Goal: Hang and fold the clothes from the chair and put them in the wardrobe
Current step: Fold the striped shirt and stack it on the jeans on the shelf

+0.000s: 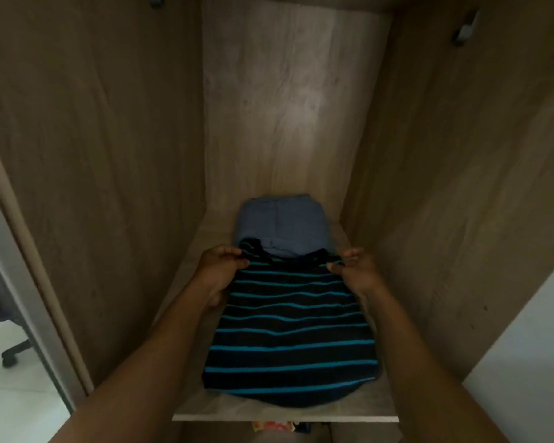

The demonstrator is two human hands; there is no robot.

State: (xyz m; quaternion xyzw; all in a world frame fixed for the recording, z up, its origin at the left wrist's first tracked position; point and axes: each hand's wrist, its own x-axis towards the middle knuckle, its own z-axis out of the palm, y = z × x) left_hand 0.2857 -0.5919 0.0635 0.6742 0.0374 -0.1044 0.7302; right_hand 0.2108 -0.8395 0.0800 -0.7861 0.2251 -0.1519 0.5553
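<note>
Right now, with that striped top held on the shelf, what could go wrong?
The left hand and right hand pinch only the far corners of the striped top, so pushing could bunch its fold. Its far edge overlaps the blue folded garment, which might get rumpled. Its near edge sits near the front lip of the shelf and might slide off.

Both bare forearms are extending forward, converging slightly. The left hand point(219, 270) and right hand point(355, 270) are each pinching a far corner of the striped shirt point(291, 330), fingers curled.
</note>
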